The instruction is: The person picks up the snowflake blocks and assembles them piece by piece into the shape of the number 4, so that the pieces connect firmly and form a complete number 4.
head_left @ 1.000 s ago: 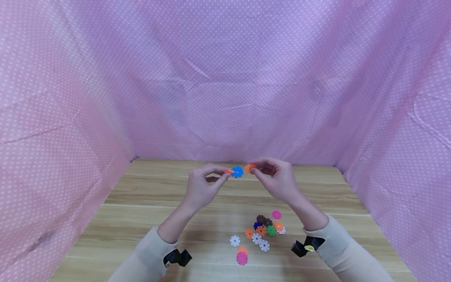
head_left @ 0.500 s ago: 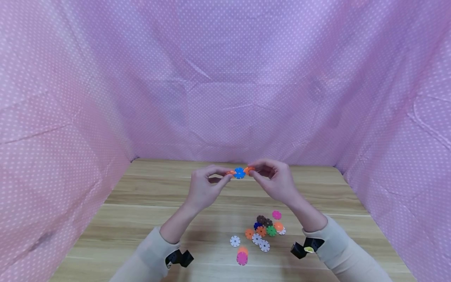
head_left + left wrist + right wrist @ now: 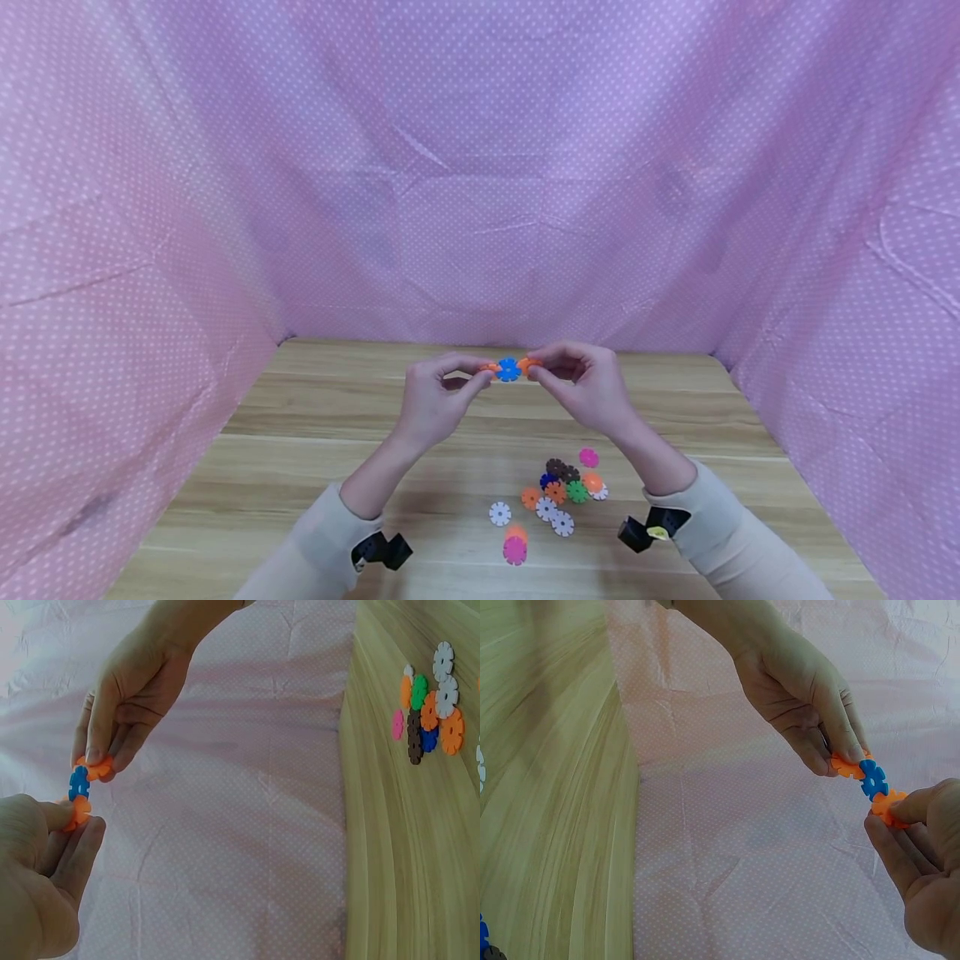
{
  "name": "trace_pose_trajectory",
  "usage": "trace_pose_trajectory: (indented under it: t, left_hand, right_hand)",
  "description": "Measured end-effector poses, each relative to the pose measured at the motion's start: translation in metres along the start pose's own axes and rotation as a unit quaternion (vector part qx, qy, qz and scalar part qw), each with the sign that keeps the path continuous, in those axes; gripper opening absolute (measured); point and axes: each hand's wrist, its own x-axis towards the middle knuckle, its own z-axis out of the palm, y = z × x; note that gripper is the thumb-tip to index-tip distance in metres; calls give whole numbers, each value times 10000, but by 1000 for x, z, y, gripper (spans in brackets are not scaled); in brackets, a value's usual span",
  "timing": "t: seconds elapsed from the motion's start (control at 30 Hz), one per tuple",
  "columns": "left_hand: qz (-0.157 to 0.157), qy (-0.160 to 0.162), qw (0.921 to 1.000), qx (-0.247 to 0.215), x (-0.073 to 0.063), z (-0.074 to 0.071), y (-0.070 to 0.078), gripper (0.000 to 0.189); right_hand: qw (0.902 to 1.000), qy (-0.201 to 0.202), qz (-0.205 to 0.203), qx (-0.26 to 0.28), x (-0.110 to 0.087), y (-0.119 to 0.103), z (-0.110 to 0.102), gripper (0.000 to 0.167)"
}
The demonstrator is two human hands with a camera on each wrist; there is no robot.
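My left hand (image 3: 435,398) pinches an orange notched disc (image 3: 79,813) between thumb and fingers. My right hand (image 3: 591,390) pinches a second orange notched disc (image 3: 889,809) the same way. Between them sits a blue notched disc (image 3: 508,370), joined edge to edge with the left orange one and touching the right one at its rim. In the wrist views the three form a short row, the blue disc turned at an angle to the orange ones. Both hands hold the row up above the far part of the table; the fingers cover part of each orange disc.
On the wooden table (image 3: 315,467) below lie several loose discs, among them a green one (image 3: 577,492), a lone white one (image 3: 500,513) and a pink one (image 3: 515,550) overlapping an orange one. Pink dotted cloth (image 3: 480,250) walls in the back and sides.
The right hand's orange disc, apart from the blue disc a second ago, now meets its right edge. The left hand moved slightly right with its joined discs. The loose discs stayed put.
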Motion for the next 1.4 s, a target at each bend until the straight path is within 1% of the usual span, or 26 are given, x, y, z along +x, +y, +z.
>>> trace_pose_trajectory:
  t: [0.27,0.57,0.83,0.93,1.07,1.23,1.33,1.4]
  left_hand:
    - [-81,-50,9999,-114,2,-1,-3,9]
    - [-61,-109,9996,-252,3,-1,-5,9]
    - [-71,-178,9988,-462,3,-1,-5,9]
    - [-32,-174,9986,-499,3,0,-5,9]
    - [80,-196,9983,-551,2,0,-6,8]
    - [294,-128,9987,-404,3,1,-3,8]
    - [320,-84,9989,-333,4,0,-1,8]
    - [305,-82,9990,-327,5,0,0,9]
  right_hand:
    - [10000,-31,-19,15,1,-1,1,15]
    - [10000,-43,-33,0,2,-1,1,15]
    - [9999,-70,-71,59,2,-1,1,14]
    - [9999,-107,-87,49,2,0,1,14]
    - [9996,-136,-196,-145,1,1,1,15]
    - [9989,41,-401,-223,2,-1,2,16]
    - [9986,119,-485,-199,5,-3,2,17]
    - [9985,86,-510,-167,6,-3,1,19]
